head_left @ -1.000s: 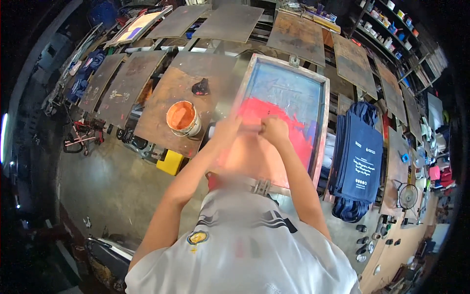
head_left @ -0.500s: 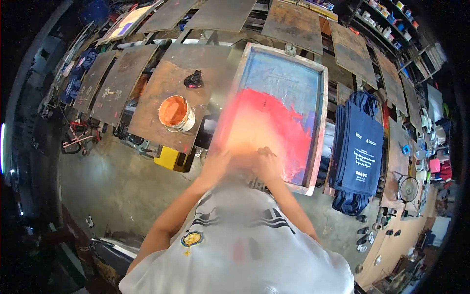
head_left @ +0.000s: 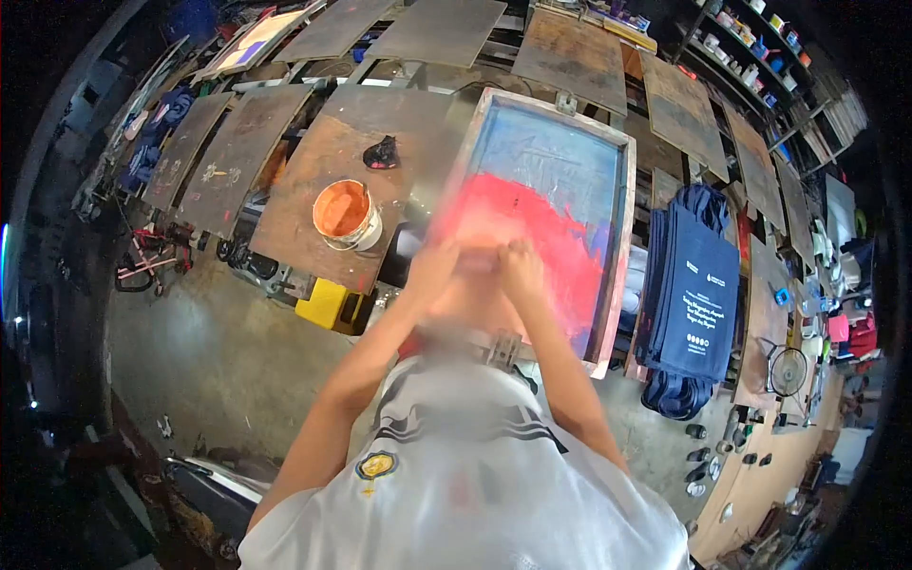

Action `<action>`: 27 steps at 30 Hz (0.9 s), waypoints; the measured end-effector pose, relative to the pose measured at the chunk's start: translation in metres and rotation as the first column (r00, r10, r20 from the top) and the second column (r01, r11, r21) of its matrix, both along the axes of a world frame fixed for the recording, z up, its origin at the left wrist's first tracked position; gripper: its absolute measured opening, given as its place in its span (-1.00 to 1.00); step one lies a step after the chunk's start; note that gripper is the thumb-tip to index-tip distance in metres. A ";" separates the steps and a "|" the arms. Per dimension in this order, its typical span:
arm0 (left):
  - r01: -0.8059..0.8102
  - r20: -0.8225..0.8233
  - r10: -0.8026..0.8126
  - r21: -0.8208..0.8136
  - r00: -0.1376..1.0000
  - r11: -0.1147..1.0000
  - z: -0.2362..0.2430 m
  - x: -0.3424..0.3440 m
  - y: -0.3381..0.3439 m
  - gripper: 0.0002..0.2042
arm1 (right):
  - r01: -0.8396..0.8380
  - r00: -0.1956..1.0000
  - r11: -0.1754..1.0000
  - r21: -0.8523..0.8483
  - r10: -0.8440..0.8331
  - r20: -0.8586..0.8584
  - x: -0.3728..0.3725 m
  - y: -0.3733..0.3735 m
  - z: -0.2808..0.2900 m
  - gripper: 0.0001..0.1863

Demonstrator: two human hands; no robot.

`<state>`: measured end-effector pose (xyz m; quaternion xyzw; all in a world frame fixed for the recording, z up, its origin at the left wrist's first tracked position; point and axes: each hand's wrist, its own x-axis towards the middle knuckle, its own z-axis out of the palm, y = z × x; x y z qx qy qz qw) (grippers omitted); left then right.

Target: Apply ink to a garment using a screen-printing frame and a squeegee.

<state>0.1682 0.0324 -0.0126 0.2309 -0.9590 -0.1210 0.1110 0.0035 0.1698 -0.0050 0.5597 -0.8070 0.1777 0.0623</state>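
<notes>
Both hands are over a wooden-framed printing screen (head_left: 624, 228) spread with wet red ink (head_left: 560, 249). My left hand (head_left: 434, 275) and my right hand (head_left: 520, 272) are closed around the two ends of a squeegee (head_left: 480, 258), which lies crosswise on the mesh. A hazy smear in the middle of the picture blurs the squeegee and the screen's left side. Bluish mesh (head_left: 551, 142) shows beyond the ink. Left of the screen, a bucket of orange ink (head_left: 344, 211) stands on a board, with a crumpled black thing (head_left: 382, 153) behind it.
A stack of navy tote bags (head_left: 692, 294) lies close to the screen's right side. Stained print boards (head_left: 570, 57) run along the far side. A yellow container (head_left: 328, 306) sits below the left board (head_left: 285, 228). Shelves of bottles (head_left: 750, 57) stand at the far right.
My two hands have moved away from my body, up the screen, with the squeegee. The forearms reach further over the screen; the bucket and bags stay put.
</notes>
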 end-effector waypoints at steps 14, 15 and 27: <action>0.152 0.094 -0.165 0.129 0.982 0.980 0.051 -0.007 -0.031 -0.67 | -0.039 0.986 0.963 0.268 -0.007 0.169 -0.014 -0.024 0.053 -0.88; 0.120 0.053 -0.124 0.065 0.991 0.991 0.050 -0.020 -0.041 -0.68 | 0.014 0.988 0.977 0.211 -0.046 0.148 -0.021 -0.037 0.055 -0.89; 0.080 -0.008 -0.081 0.222 0.997 0.972 0.033 0.000 -0.013 -0.67 | 0.080 0.993 0.981 0.179 -0.094 0.069 0.009 -0.004 0.009 -0.81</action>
